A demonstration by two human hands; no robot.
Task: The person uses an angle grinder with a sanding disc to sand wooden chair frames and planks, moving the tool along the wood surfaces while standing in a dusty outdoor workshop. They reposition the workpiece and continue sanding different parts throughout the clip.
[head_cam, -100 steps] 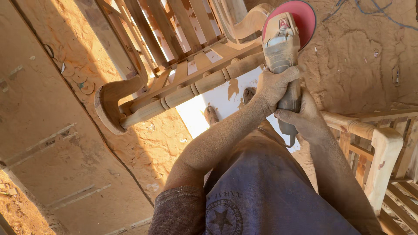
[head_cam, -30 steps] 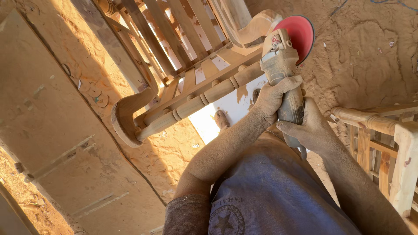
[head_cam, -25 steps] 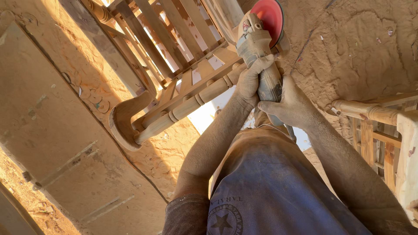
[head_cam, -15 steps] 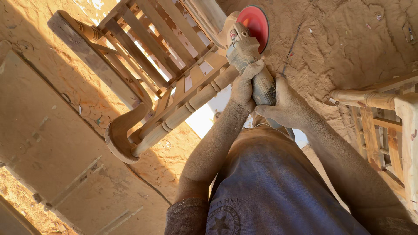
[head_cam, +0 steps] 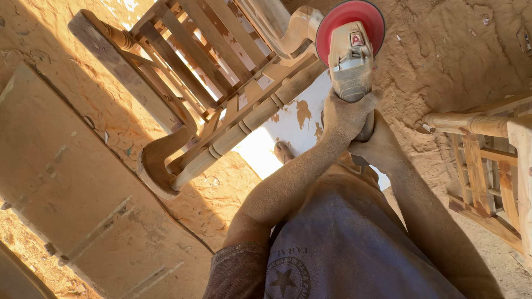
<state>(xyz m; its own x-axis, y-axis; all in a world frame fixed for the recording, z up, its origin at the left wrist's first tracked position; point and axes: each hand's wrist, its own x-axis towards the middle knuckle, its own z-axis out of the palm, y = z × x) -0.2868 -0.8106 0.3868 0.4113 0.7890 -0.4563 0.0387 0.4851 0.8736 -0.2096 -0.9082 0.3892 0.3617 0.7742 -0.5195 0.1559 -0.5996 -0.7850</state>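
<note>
The grinder (head_cam: 350, 61) is gripped by the left hand (head_cam: 344, 113) on its body and the right hand (head_cam: 381, 147) closed behind it. Its red disc (head_cam: 350, 22) is held at the chair (head_cam: 221, 94) arm, at 12 o'clock. Sanding is probably midway: bare wood, dust everywhere. A board (head_cam: 83, 188) lies at 9 o'clock on the dusty ground (head_cam: 460, 50); another wooden frame (head_cam: 493, 160) stands at 3 o'clock.

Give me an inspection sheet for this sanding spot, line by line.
Surface: sawdust-covered ground.
Job's things: angle grinder with red disc, beside the curved arm of a wooden chair frame lying on its side.
Clutter: flat wooden panel at left; white sheet under the chair.
Hands: left hand and right hand both grip the grinder body.
Cables: nothing seen.
Surroundings: second wooden frame at right.
</note>
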